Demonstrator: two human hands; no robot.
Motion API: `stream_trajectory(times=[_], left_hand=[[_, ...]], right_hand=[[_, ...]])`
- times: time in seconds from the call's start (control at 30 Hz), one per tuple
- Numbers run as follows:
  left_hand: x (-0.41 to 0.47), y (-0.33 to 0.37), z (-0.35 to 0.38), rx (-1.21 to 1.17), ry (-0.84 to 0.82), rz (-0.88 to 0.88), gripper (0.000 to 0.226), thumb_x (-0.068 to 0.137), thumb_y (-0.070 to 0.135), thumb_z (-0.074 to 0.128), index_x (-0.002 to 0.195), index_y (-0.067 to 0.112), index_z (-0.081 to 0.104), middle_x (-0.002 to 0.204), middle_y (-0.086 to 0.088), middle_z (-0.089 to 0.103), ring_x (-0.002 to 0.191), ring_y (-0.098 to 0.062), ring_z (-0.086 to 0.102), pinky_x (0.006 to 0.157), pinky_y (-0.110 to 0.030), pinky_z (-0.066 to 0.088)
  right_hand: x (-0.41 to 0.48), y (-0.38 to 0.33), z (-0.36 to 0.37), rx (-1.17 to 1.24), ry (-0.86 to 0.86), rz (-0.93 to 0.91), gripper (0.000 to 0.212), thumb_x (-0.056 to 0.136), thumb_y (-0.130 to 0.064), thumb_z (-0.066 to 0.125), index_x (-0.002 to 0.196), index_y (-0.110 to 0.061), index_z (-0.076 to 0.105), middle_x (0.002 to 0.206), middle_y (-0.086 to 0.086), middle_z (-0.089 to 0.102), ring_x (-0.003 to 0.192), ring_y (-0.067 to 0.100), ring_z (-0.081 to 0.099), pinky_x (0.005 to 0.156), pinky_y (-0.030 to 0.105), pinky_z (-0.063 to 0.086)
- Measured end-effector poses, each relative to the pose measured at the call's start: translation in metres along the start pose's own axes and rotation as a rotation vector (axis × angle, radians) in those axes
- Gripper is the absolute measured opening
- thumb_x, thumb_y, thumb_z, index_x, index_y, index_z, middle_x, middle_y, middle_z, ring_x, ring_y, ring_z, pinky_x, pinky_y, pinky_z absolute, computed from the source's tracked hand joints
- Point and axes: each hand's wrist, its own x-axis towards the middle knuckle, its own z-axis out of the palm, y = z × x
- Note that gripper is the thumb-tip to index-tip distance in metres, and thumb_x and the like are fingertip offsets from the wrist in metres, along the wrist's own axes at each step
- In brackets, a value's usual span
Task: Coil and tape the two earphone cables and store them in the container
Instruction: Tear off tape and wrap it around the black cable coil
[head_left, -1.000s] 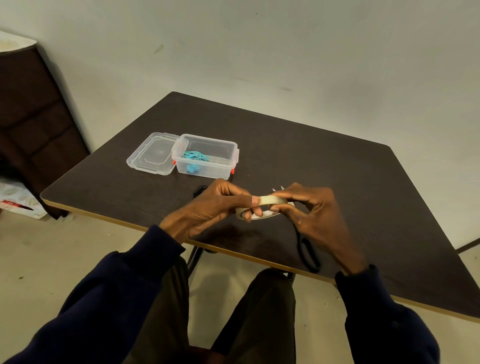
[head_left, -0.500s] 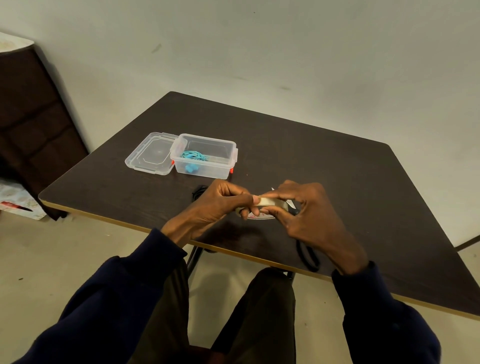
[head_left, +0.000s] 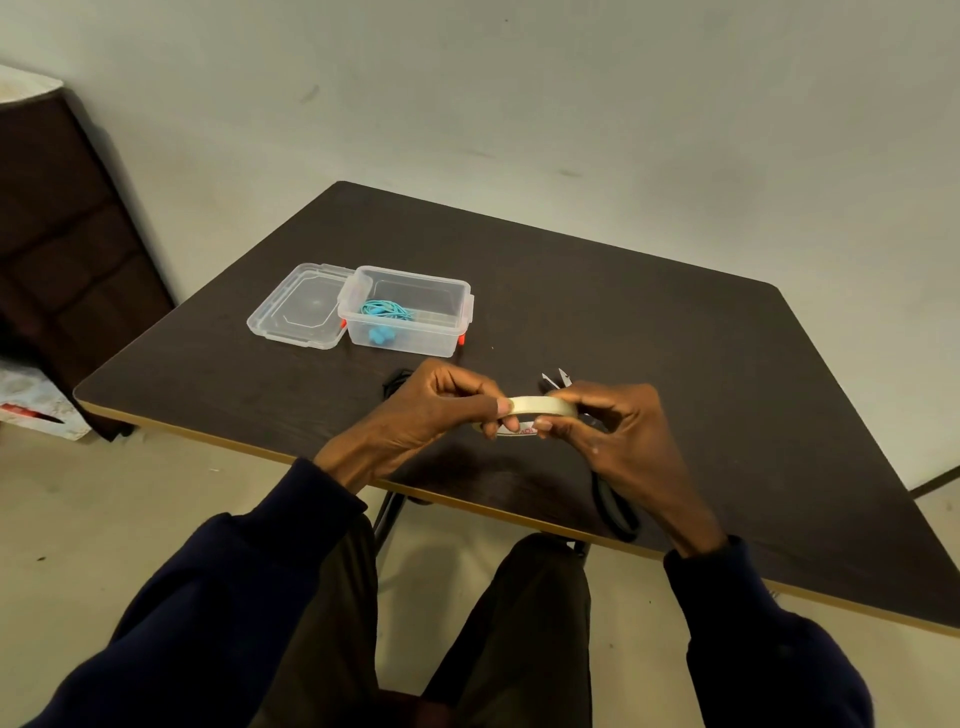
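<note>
Two hands pinch one tape roll (head_left: 537, 407) between them over the table (head_left: 675, 338), left hand (head_left: 431, 410) at its left rim, right hand (head_left: 618, 431) at its right; the black earphone cable (head_left: 399, 378) lies just behind the left hand, the nearer one, the turquoise cable (head_left: 387, 310) already in the clear container (head_left: 447, 332).

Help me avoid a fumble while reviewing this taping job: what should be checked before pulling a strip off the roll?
1. Tape roll pinched by left hand and right hand: ok.
2. Loose tape end found: cannot tell.
3. Scissors within reach, under right hand: ok.
4. Container open, lid beside it: ok.
5. Blue earphone cable inside container: ok.
6. Black cable coiled: cannot tell, hidden behind left hand.
</note>
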Motion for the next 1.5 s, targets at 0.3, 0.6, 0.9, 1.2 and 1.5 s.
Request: stream_trajectory(times=[0.3,0.6,0.9,1.2,1.5], left_hand=[[0.001,0.006,0.004,0.121,0.038,0.032,0.042,0.074,0.037,0.073,0.088,-0.002,0.075,0.079,-0.012,0.072,0.071,-0.014,0.067,0.072,-0.021,0.055],[0.003,0.01,0.011,0.229,0.026,0.04,0.016,0.081,0.026,0.079,0.08,0.01,0.077,0.074,-0.001,0.074,0.07,-0.013,0.065,0.076,-0.029,0.055],[-0.003,0.0,0.005,0.12,-0.015,0.001,0.048,0.084,0.033,0.069,0.097,-0.013,0.07,0.095,-0.026,0.071,0.085,-0.018,0.066,0.083,-0.024,0.05],[-0.011,0.0,0.003,-0.111,-0.033,-0.065,0.015,0.09,0.017,0.067,0.095,0.008,0.077,0.095,-0.023,0.07,0.089,-0.029,0.065,0.093,-0.034,0.055],[-0.017,-0.004,0.0,-0.285,0.03,-0.029,0.033,0.098,0.011,0.053,0.129,0.009,0.064,0.103,-0.02,0.062,0.089,-0.023,0.063,0.096,-0.052,0.052]], right_hand=[[0.005,-0.001,0.0,-0.159,-0.004,-0.09,0.024,0.085,-0.021,0.075,0.108,-0.017,0.075,0.099,-0.006,0.076,0.09,0.008,0.071,0.077,0.035,0.059],[0.008,0.001,0.0,-0.231,-0.016,-0.154,0.02,0.085,-0.004,0.078,0.104,-0.009,0.078,0.09,0.001,0.076,0.077,0.013,0.07,0.067,0.035,0.056],[0.007,0.004,0.001,-0.186,-0.018,-0.157,0.021,0.084,0.001,0.077,0.103,-0.007,0.078,0.089,-0.002,0.076,0.078,0.006,0.069,0.067,0.017,0.05],[0.003,0.007,0.001,-0.023,0.01,-0.058,0.026,0.083,-0.007,0.078,0.109,-0.005,0.075,0.099,-0.002,0.076,0.091,0.012,0.071,0.082,0.022,0.055],[-0.007,0.005,0.013,0.194,0.073,0.043,0.043,0.089,0.0,0.069,0.132,-0.004,0.062,0.095,0.003,0.075,0.083,0.022,0.075,0.081,0.029,0.061]])
